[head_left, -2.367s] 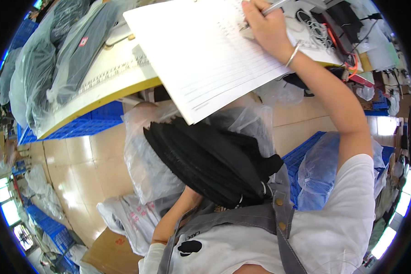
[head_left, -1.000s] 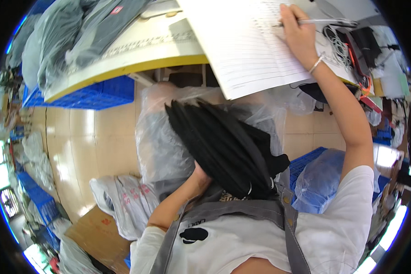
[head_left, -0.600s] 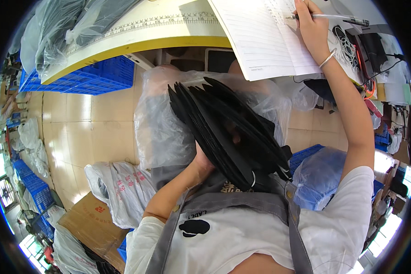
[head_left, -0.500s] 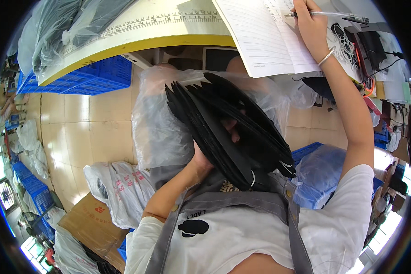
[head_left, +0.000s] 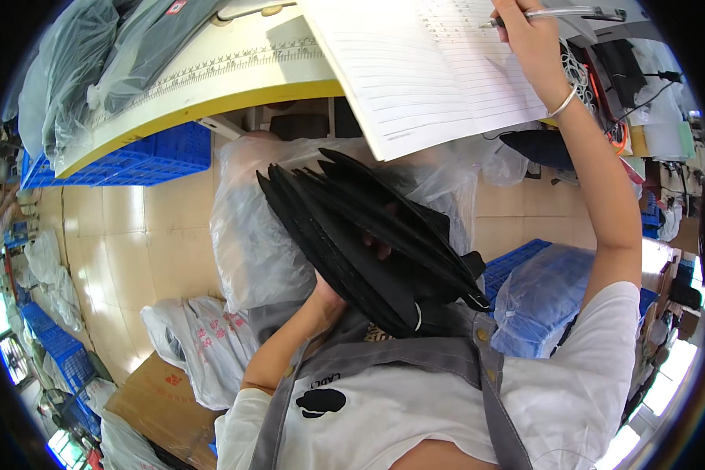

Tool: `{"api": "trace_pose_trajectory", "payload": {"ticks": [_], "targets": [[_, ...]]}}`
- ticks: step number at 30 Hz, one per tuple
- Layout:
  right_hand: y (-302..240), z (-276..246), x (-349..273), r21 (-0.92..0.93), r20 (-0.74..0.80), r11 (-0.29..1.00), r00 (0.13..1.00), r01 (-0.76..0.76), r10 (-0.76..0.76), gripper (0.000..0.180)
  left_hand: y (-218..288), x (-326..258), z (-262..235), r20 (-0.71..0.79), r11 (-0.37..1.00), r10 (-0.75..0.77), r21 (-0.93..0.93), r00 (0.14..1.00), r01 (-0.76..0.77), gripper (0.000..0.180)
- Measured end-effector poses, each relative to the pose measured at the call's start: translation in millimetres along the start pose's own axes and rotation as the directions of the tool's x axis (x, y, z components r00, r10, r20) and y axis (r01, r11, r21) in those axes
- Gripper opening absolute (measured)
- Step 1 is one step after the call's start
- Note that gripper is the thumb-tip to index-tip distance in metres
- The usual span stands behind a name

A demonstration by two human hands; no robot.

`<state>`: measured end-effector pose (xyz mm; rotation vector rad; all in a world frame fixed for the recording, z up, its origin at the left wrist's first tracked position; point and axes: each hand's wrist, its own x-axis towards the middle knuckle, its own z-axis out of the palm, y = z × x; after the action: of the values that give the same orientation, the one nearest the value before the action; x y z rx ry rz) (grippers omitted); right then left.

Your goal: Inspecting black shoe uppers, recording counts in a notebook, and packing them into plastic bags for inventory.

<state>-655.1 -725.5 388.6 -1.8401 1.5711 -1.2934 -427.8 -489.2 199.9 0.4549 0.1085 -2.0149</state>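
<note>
My left hand (head_left: 330,292) grips a fanned stack of flat black pieces (head_left: 333,239), perhaps fabric cases, above my lap. The stack hides most of that hand, though fingertips show in the gap between the pieces. A small white loop pokes out at the stack's lower edge. At the upper right, my right hand (head_left: 529,45) is closed around a clear-barrelled pen (head_left: 576,13). Its tip is at the handwritten lines on the right page of an open lined notebook (head_left: 399,98). The notebook's near edge overhangs the table.
The pale table (head_left: 290,77) has a ruler scale along its yellow front edge. Plastic-wrapped grey goods (head_left: 74,74) lie on its left end. Blue crates (head_left: 160,153) stand beneath. Clear plastic (head_left: 239,235) covers my lap; a cardboard box (head_left: 164,403) and white bags (head_left: 200,337) sit lower left.
The view has shifted, and the notebook shows larger and further left. The black stack has moved slightly left and down in the picture. Both hands keep their holds.
</note>
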Motion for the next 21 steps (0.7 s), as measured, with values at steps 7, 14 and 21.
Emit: {"api": "trace_pose_trajectory", "payload": {"ticks": [7,14,21], "targets": [[41.8,3.0,2.7,0.087,-0.105,0.995,0.993,-0.052,0.061,0.035,1.1,-0.4,-2.6,0.015,0.997,-0.079,0.017,0.997,0.079,0.032],[39.8,5.2,4.7,0.04,-0.117,0.996,0.99,0.085,-0.08,0.031,1.0,2.5,1.2,-0.069,0.995,-0.092,0.033,0.993,0.094,0.032],[35.5,8.0,2.3,0.177,-0.165,0.982,0.982,-0.057,0.087,0.029,3.1,2.9,0.9,-0.082,0.989,-0.137,0.052,0.987,0.141,0.032]]}}
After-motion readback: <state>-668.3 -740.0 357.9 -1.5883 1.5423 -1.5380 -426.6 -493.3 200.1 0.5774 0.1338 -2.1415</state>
